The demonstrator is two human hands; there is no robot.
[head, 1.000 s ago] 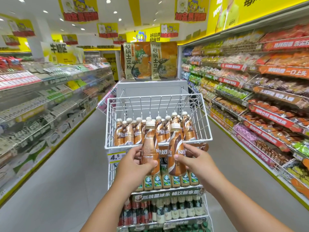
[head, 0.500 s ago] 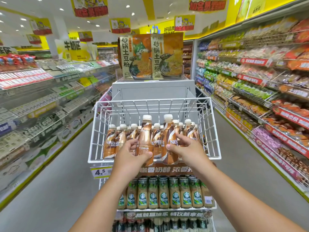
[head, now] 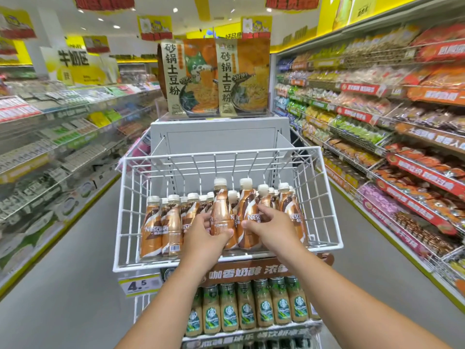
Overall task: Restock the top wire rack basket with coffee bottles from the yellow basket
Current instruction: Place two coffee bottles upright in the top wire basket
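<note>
A supermarket aisle is seen from head height, w/ a white top wire rack basket [head: 227, 265] dead centre. Two bare forearms are reached into it from the near edge. A copper-brown Nescafé coffee bottle [head: 221, 210] is gripped by the left hand [head: 203, 233], fingers curled round its lower body, thumb across the front label. A second Nescafé bottle [head: 247, 212] just beside it on the right is gripped by the right hand [head: 270, 229], fingers wrapped over its shoulder, thumb on the label. Both bottles are held upright inside the basket, caps standing higher than the row around them. More Nescafé bottles [head: 161, 227] are stood upright along the near part of the basket, left and right of the hands; the far part is bare wire. Under the basket a yellow price tag [head: 141, 285] marked 4.5 is clipped at near left, next to a brown banner w/ Chinese text. Below, a row of Starbucks bottles [head: 247, 307] is shelved. Behind the rack, two potato-noodle packs [head: 214, 76] are displayed on a grey stand. Snack shelves are lined along both sides, blurred.
</note>
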